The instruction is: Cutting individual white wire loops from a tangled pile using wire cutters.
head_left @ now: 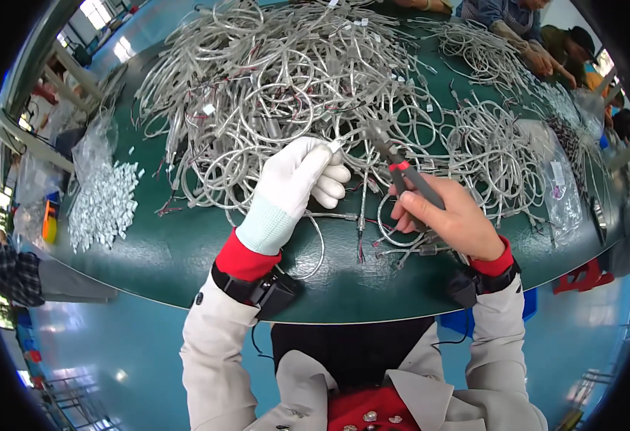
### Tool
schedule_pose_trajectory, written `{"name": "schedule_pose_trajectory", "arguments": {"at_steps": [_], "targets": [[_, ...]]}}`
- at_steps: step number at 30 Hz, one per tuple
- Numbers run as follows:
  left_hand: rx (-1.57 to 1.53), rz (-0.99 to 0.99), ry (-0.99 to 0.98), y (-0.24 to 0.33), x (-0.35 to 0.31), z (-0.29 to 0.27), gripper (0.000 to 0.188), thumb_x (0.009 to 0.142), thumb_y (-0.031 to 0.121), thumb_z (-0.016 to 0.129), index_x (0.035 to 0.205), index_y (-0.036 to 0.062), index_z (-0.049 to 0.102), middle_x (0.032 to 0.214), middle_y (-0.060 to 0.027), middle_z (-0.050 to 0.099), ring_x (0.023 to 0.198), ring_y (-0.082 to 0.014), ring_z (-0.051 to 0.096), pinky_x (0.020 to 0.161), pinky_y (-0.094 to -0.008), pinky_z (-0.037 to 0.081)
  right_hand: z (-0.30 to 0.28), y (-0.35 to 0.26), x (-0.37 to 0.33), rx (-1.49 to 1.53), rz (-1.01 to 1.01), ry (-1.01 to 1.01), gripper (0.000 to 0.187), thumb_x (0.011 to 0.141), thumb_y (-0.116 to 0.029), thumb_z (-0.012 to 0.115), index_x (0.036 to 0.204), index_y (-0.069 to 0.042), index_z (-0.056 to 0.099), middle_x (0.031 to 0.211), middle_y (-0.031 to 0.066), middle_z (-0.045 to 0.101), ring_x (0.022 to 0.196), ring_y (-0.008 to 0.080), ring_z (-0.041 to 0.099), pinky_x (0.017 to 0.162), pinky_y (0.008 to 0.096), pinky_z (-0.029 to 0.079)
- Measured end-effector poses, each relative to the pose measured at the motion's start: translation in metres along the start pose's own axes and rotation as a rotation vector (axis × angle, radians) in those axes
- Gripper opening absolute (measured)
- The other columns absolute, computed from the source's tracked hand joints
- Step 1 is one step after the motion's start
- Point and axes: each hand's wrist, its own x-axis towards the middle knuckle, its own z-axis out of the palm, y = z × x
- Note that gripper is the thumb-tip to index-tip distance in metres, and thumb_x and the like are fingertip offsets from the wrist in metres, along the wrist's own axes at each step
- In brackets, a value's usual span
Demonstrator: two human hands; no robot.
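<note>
Pliers beside a pinched white piece

My left hand, in a white glove, pinches the small white piece between thumb and forefinger at the front edge of a big heap of clear-sheathed cables; the other gloved fingers curl loosely below. My bare right hand is wrapped around the grey-and-red handles of the pliers, whose metal head points up and to the left, just to the right of the pinched piece. The head is blurred, so I cannot tell how far apart its jaws stand, nor whether it touches anything.

I judge the step in hand to be lining up the tool with the piece between my fingers, probably at a cable end. Whether a wire already sits in the piece I cannot tell, because my glove covers much of it.

As I read it, the next move calls for a steady left pinch, the piece turned toward the tool, and a measured squeeze from the right hand with the gloved fingertips kept out of the bite. More small white pieces lie piled on the green surface to my left, and a smaller cable heap lies beyond my right hand.
</note>
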Motion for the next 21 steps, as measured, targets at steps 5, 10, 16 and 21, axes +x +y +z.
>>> {"name": "schedule_pose_trajectory", "arguments": {"at_steps": [5,10,16,21], "targets": [[0.028,0.011,0.008,0.0024,-0.0045,0.0016,0.025,0.098,0.023,0.048,0.098,-0.0011,0.055,0.080,-0.0092,0.063,0.062,-0.0126,0.059,0.056,-0.0243,0.049,0.0037,-0.0030,-0.0036,-0.165,0.044,-0.088,0.032,0.096,-0.021,0.052,0.115,0.005,0.054,0.092,0.0101,0.064,0.081,0.0146,0.063,0.074,0.0270,0.051],[0.013,0.041,0.019,-0.0007,-0.0061,0.0015,0.024,0.097,0.023,0.049,0.099,0.0006,0.058,0.080,-0.0070,0.063,0.063,-0.0096,0.060,0.055,-0.0224,0.049,0.0034,-0.0031,-0.0060,-0.245,0.073,-0.112,0.033,0.096,-0.021,0.052,0.116,0.006,0.053,0.095,0.0109,0.064,0.084,0.0154,0.063,0.076,0.0281,0.051],[0.020,0.071,-0.023,0.0011,-0.0069,0.0020,0.024,0.097,0.023,0.049,0.102,0.0005,0.057,0.081,-0.0069,0.063,0.064,-0.0093,0.059,0.057,-0.0218,0.049,0.0047,-0.0049,-0.0044,-0.280,0.076,-0.121,0.033,0.096,-0.020,0.052,0.116,0.006,0.053,0.096,0.0108,0.065,0.088,0.0162,0.063,0.080,0.0291,0.050],[0.090,0.057,0.010,0.0033,-0.0085,0.0057,0.025,0.097,0.022,0.049,0.104,-0.0010,0.057,0.081,-0.0084,0.064,0.064,-0.0107,0.060,0.057,-0.0226,0.049,0.0036,-0.0055,-0.0069,-0.292,0.070,-0.107,0.032,0.096,-0.020,0.051,0.116,0.005,0.053,0.097,0.0108,0.065,0.089,0.0165,0.063,0.081,0.0288,0.050]]}}
